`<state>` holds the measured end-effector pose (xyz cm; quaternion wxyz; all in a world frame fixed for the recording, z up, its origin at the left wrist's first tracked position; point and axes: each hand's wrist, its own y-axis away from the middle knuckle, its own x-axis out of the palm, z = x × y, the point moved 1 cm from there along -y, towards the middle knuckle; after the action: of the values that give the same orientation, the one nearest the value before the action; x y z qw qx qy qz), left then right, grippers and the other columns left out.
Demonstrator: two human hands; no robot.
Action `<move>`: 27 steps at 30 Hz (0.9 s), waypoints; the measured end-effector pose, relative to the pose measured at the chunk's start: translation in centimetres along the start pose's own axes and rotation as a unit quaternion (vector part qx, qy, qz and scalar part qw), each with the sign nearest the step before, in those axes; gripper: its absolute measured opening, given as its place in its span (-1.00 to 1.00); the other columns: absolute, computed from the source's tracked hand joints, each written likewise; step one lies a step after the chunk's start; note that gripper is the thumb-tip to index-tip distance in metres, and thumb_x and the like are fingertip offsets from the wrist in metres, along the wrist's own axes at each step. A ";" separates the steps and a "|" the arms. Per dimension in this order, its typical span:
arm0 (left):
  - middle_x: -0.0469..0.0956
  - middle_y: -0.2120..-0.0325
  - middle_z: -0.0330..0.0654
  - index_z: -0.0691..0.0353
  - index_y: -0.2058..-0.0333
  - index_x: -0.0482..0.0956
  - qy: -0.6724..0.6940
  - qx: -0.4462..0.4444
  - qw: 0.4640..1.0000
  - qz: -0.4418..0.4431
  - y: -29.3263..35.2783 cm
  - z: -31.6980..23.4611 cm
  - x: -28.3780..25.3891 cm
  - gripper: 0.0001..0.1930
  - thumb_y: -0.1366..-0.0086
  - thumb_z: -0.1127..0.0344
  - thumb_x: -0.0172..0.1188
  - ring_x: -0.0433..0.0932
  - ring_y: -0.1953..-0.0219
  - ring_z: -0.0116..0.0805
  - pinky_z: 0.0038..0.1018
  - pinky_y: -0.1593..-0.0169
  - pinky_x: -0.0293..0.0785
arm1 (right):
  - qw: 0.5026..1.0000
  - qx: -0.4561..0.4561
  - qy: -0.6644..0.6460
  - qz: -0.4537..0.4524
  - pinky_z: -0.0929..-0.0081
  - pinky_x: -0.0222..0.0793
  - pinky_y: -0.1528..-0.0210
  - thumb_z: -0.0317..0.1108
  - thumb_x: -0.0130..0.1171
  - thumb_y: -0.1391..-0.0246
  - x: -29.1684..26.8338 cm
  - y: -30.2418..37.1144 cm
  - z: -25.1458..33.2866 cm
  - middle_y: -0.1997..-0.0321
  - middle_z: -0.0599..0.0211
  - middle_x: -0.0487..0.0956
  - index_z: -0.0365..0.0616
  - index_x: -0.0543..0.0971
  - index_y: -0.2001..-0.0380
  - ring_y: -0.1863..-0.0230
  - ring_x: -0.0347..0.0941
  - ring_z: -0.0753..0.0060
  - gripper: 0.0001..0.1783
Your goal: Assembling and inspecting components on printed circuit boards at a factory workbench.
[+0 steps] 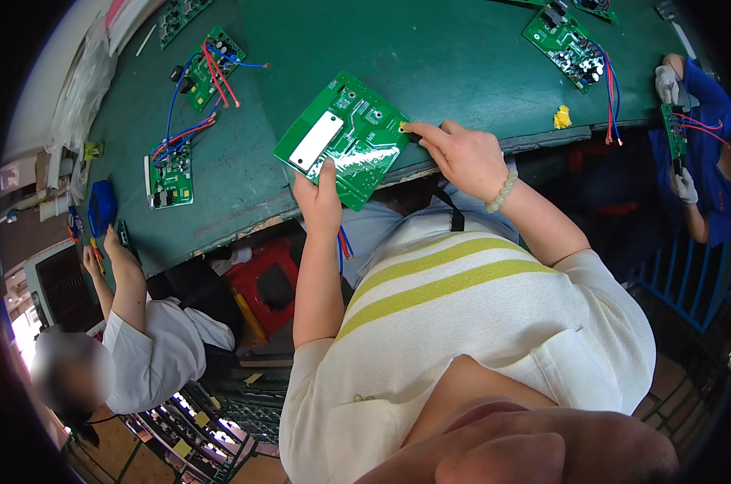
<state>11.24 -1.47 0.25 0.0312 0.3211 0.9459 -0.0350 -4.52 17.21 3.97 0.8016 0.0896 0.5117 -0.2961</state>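
A green circuit board (353, 149) with a white rectangle is held up over the table's near edge. My left hand (320, 198) grips its near left side, thumb lying on top; the other fingers are hidden beneath. At the board's right corner, my right hand (472, 160) is closed, with its index fingertip on a small yellow piece (402, 127). A dark part shows under those fingers, too covered to name. Red and blue wires (345, 242) hang below the board beside my left forearm.
More boards with red and blue wires, such as one board (170, 176), lie on the green table (462, 56) at left and far right. A yellow lump (561, 117) sits near the right edge. One person (164, 347) works at left; another's gloved hands (683, 185) hold a board at right.
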 end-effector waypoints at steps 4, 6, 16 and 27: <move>0.55 0.17 -0.10 0.40 0.03 0.43 -0.029 0.004 1.000 0.000 0.2 -0.3 0.0 -0.68 -0.28 0.38 0.09 0.48 0.14 -0.40 -0.45 0.02 0.37 | 0.998 0.016 0.000 0.066 0.21 0.47 0.49 -0.15 0.00 -0.23 -0.6 -0.4 -0.1 0.45 0.27 0.54 0.29 0.48 -0.02 0.50 0.53 0.10 -0.70; 0.55 0.17 -0.10 0.40 0.04 0.43 -0.024 0.001 1.000 -0.004 0.2 -0.3 0.0 -0.69 -0.28 0.38 0.09 0.48 0.15 -0.40 -0.45 0.03 0.37 | 0.996 0.017 -0.013 0.085 0.20 0.48 0.46 -0.14 -0.01 -0.23 -0.8 -0.6 -0.2 0.43 0.27 0.56 0.28 0.47 -0.03 0.46 0.55 0.10 -0.70; 0.56 0.20 -0.11 0.41 0.06 0.44 -0.015 0.012 1.000 0.007 0.0 0.1 -0.2 -0.71 -0.28 0.38 0.10 0.49 0.18 -0.41 -0.46 0.06 0.38 | 0.998 0.033 0.005 0.051 0.14 0.47 0.48 -0.12 -0.03 -0.24 0.2 -0.3 0.5 0.44 0.23 0.55 0.29 0.48 -0.02 0.48 0.54 0.03 -0.71; 0.56 0.20 -0.10 0.41 0.05 0.44 -0.017 0.010 1.000 0.003 0.0 0.1 0.0 -0.70 -0.28 0.39 0.09 0.49 0.19 -0.39 -0.45 0.06 0.39 | 0.993 0.032 -0.056 0.096 0.16 0.48 0.35 -0.16 -0.05 -0.26 -0.5 -1.2 -0.5 0.36 0.32 0.62 0.26 0.47 0.01 0.35 0.57 0.12 -0.74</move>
<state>11.19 -1.48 0.20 0.0438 0.3238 0.9438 -0.0501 -5.71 16.66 4.41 0.8502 0.1476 0.4455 -0.2384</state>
